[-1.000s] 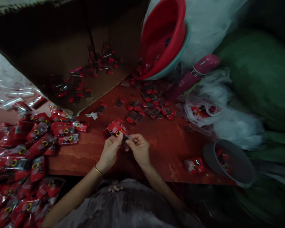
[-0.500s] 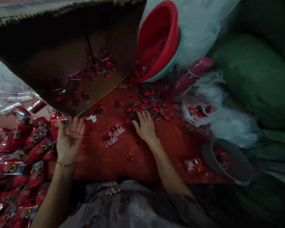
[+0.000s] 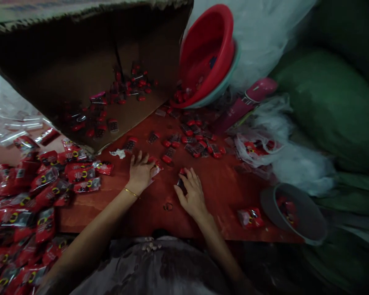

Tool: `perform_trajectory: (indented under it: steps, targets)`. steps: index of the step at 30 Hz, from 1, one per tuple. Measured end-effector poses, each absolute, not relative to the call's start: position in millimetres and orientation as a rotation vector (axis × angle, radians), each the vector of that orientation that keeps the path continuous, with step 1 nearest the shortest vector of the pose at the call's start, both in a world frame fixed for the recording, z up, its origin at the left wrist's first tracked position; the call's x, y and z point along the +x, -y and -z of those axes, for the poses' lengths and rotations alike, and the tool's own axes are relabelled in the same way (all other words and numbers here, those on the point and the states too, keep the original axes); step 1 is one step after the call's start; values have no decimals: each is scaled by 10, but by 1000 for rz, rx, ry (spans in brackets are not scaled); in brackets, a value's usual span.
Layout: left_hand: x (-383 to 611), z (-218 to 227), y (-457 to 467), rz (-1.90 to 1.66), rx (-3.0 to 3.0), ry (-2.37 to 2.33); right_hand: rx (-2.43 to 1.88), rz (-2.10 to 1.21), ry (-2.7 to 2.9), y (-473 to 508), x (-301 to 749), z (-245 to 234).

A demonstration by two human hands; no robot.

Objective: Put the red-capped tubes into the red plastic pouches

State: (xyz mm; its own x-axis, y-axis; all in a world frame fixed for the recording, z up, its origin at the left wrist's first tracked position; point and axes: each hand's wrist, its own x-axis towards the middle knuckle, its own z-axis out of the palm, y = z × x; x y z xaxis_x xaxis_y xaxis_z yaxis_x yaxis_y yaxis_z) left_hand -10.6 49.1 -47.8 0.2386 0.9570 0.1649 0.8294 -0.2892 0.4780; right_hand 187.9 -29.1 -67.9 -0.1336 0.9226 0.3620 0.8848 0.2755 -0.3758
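My left hand (image 3: 140,170), with a gold bangle at the wrist, lies on a small stack of red printed packets (image 3: 155,167) on the red table, fingers spread over them. My right hand (image 3: 192,192) rests on the table to the right, fingers curled on a small dark piece with a red cap (image 3: 181,179). Just beyond both hands lie several loose red-capped pieces (image 3: 197,141).
A heap of filled red packets (image 3: 33,192) covers the left. A cardboard box (image 3: 89,82) on its side holds more pieces. A tilted red basin (image 3: 209,53) leans at the back. A grey bowl (image 3: 295,213) and one packet (image 3: 249,217) sit right. White plastic bags (image 3: 295,159) and green sacks (image 3: 329,102) lie beyond.
My left hand came back from the packet heap at left onto the small stack. My right hand drew back from the loose pieces toward me with one piece under its fingers.
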Motion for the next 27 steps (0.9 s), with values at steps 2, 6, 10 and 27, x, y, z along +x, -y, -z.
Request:
perform_trajectory:
  steps: [2,6,10,27]
  targets:
    - [-122,505,-489,-601,2253,-1662,-1573,-72,2006,280,1823,620]
    - [-158,473,-427,-625,2289,-1702,-1503,-146,1911,203,1644,462]
    - [-172,326,-326,-765,2280,-1747,-1538,-486,1703,62,1422,363]
    - [-11,139,-101,-1149,1077,-1317,-1368,-835,1322,25,1135,362]
